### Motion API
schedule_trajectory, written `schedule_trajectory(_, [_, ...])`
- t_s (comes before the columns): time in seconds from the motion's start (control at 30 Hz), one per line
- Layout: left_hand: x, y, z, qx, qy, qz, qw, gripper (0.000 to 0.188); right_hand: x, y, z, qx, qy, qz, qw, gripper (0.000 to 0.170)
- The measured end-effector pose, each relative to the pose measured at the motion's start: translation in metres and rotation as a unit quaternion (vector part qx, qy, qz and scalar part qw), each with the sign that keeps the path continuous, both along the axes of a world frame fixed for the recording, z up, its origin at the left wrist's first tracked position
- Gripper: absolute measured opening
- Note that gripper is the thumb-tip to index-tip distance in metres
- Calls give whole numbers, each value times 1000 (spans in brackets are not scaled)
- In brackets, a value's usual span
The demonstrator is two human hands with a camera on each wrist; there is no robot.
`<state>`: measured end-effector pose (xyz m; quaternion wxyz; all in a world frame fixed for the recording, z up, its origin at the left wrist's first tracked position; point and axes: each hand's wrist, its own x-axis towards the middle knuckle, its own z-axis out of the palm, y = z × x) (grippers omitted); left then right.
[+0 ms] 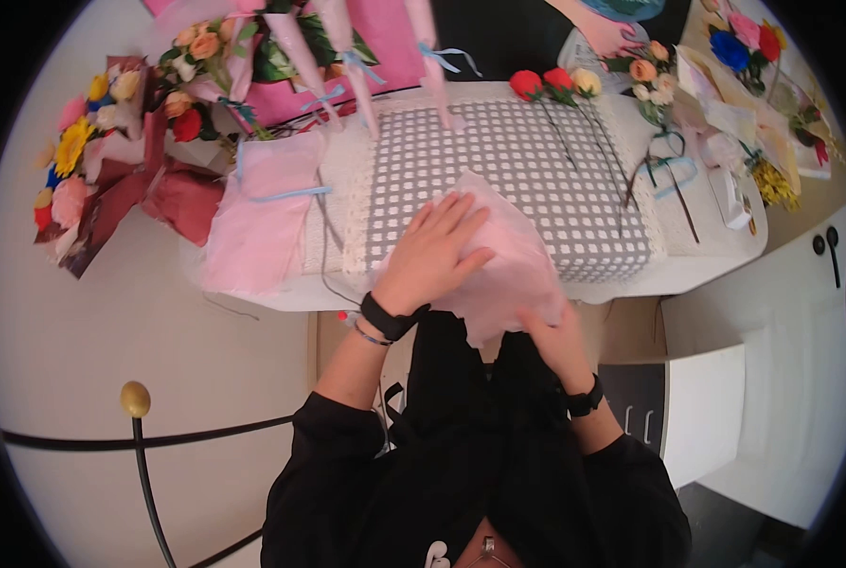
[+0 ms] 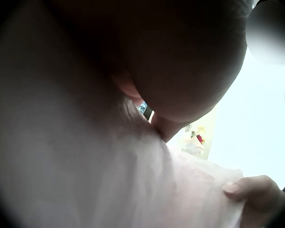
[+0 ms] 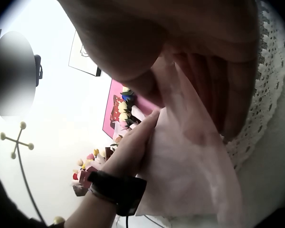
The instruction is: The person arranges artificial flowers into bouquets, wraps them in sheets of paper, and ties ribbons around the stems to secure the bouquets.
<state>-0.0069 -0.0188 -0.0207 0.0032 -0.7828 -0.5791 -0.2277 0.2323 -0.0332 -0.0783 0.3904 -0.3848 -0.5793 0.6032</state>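
A sheet of pale pink wrapping paper [image 1: 508,256] lies over the near edge of the checked cloth [image 1: 574,189], its lower corner hanging past the table. My left hand [image 1: 432,248] rests flat on the paper's left part, fingers stretched out and thumb apart. At the near right edge my right hand [image 1: 548,339] pinches the paper; the left wrist view shows that thumb [image 2: 235,188] on top of it. In the right wrist view, the sheet passes between thumb and fingers [image 3: 213,90]. The left wrist view is mostly dark.
More pink paper with a blue ribbon [image 1: 285,194] lies left. Bouquets [image 1: 82,156] stand at far left, pink wrapped cones [image 1: 347,66] at the back. Loose roses [image 1: 557,80] lie across the cloth's far right; a white box [image 1: 729,197] sits at the right end.
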Motion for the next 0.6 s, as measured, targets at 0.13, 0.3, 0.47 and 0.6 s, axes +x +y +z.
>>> schedule_trajectory(0.13, [-3,-4,3,33,-39,9,999,53,18,12,-27,12,-123,-79,989,41])
schedule_trajectory(0.3, [-50,-15,20,74,-204,37,976,40,30,9,-19,-157,100,-57,981,39])
schedule_trajectory(0.47, [-184,-19,41,83,-52,274,957,47,38,11,4,-220,298,-13,929,47])
schedule_trajectory(0.6, [-262,-14,0,17,33,266,963,37,35,16,5,-262,337,8,904,47])
